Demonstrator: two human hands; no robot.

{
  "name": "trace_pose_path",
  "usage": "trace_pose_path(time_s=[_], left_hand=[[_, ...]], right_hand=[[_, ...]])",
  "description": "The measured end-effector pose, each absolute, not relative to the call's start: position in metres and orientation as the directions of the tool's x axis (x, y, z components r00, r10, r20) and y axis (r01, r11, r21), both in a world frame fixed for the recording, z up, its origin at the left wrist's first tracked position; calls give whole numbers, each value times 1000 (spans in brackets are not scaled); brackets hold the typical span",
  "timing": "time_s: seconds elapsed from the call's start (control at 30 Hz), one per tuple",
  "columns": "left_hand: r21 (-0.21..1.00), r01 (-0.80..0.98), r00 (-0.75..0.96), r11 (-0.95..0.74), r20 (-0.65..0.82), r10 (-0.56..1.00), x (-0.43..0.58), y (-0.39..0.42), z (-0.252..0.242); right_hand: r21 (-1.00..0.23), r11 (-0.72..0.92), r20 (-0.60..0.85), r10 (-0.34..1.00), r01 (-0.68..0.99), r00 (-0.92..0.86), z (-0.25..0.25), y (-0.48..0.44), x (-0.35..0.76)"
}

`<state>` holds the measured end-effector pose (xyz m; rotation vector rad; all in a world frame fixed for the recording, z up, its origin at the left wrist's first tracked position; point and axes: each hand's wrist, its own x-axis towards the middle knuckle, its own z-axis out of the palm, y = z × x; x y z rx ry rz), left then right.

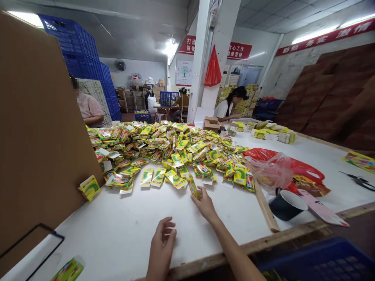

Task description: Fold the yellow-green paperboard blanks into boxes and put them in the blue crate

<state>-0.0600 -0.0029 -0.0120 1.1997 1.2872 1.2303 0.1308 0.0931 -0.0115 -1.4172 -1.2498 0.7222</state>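
A wide heap of small yellow-green boxes [158,142] covers the far part of the white table [125,230]. At the heap's near edge, my right hand [203,202] has its fingers closed on one yellow box [192,185]. My left hand [164,237] is above the table nearer to me, fingers curled but apart, with nothing in it. Several boxes lie in front of the heap, between the two hands and the pile, among them a flat yellow box [147,177].
A brown cardboard sheet [43,136] stands at the left, with a black wire frame [43,249] beside it. On the right are a wooden strip [265,208], a dark mug [285,207], plastic bags [272,168] and scissors [361,181]. People sit beyond the heap.
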Motion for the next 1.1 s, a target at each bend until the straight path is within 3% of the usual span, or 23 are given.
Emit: trace_pose_path(time_s=[0.13, 0.2, 0.3, 0.5, 0.6, 0.9, 1.1], left_hand=[[998, -65, -137, 19, -28, 990, -58, -2, -11], [994, -110, -85, 14, -23, 996, -57, -3, -7], [991, -137, 23, 2, 1, 1000, -57, -7, -3], [990, -143, 96, -12, 26, 995, -58, -9, -4], [986, -169, 124, 2, 20, 992, -57, -9, -4], [988, -143, 162, 60, -36, 986, -59, 0, -7], [989, -143, 61, -46, 55, 997, -62, -5, -15]], right_hand=[[-991, -32, -27, 999, -132, -44, -6, 32, 120], [-966, -116, -72, 979, -230, -192, -1, 8, 108], [-979, -85, -31, 960, -186, -278, 3, -9, 93], [-994, 104, 106, 994, -45, -33, 0, -5, 88], [-985, 169, 170, 985, -18, -29, -1, -5, 90], [-982, 142, 137, 989, 126, -47, 1, 6, 88], [-982, 187, 187, 982, -1, 33, -5, 11, 75]])
